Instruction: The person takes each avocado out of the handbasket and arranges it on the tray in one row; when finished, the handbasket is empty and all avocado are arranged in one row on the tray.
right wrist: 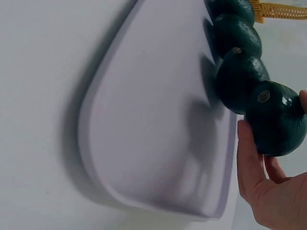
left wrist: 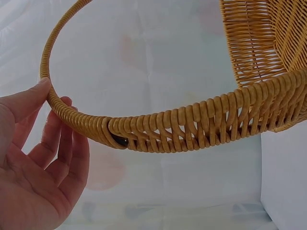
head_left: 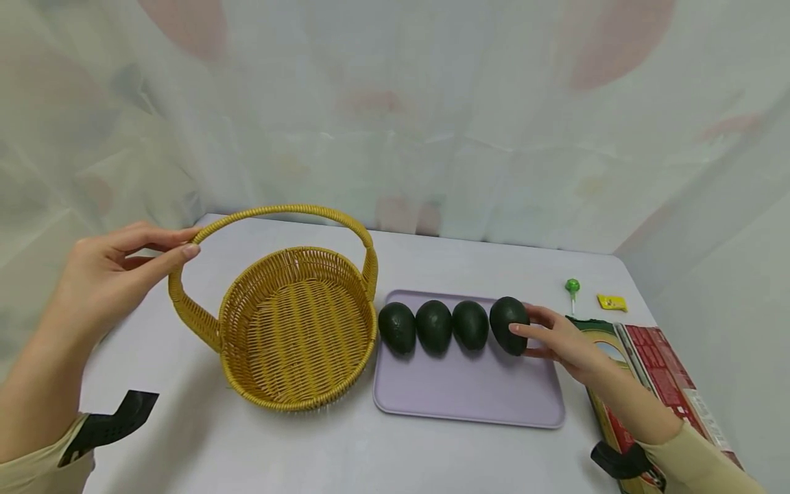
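At the left, my left hand [head_left: 126, 267] pinches the arched handle [head_left: 290, 208] of a yellow-brown wicker basket [head_left: 302, 343] between thumb and fingers. The basket tilts, its bare woven inside facing me. My right hand [head_left: 564, 343] grips a dark green avocado [head_left: 509, 325] at the right end of a row, thumb on the near side. In the right wrist view, this avocado [right wrist: 274, 120] shows a small stem scar and overlaps its neighbour. Three more avocados [head_left: 434, 328] lie side by side along the back of a pale lilac tray [head_left: 465, 394].
Right of the tray lie red and green printed packages [head_left: 669, 370], partly under my right forearm. Behind them are a green lollipop [head_left: 572, 286] and a small yellow packet [head_left: 612, 302]. A pale curtain [head_left: 432, 137] hangs behind the white table [head_left: 296, 453].
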A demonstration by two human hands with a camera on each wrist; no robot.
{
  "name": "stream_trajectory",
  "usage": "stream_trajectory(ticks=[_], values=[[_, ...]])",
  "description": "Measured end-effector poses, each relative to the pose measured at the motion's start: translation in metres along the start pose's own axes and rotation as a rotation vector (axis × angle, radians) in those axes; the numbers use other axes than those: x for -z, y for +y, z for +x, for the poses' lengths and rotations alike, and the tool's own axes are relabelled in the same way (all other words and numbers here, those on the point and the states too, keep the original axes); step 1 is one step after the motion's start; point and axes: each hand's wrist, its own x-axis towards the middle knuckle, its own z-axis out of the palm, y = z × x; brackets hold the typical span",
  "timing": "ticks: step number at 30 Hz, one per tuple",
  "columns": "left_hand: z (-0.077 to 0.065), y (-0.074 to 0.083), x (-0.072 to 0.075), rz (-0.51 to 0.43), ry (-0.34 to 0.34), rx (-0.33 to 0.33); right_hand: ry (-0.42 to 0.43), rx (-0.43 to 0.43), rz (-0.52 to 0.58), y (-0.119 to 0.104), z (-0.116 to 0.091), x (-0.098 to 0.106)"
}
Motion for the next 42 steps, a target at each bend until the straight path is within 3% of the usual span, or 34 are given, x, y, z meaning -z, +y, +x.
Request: stream_trajectory(ticks=[15,29,42], values=[[0.0,0.0,-0.001,-0.006,0.001,-0.012,0.041,-0.06,-0.059,0.015,0.012,-0.001],[0.0,0.001,-0.001,-0.001,-0.001,-0.001,0.081,-0.075,-0.243,0.014,0.018,-0.002],[0.0,0.001,0.001,-0.004,-0.003,0.014,0.085,-0.008,-0.285,0.012,0.014,0.002]])
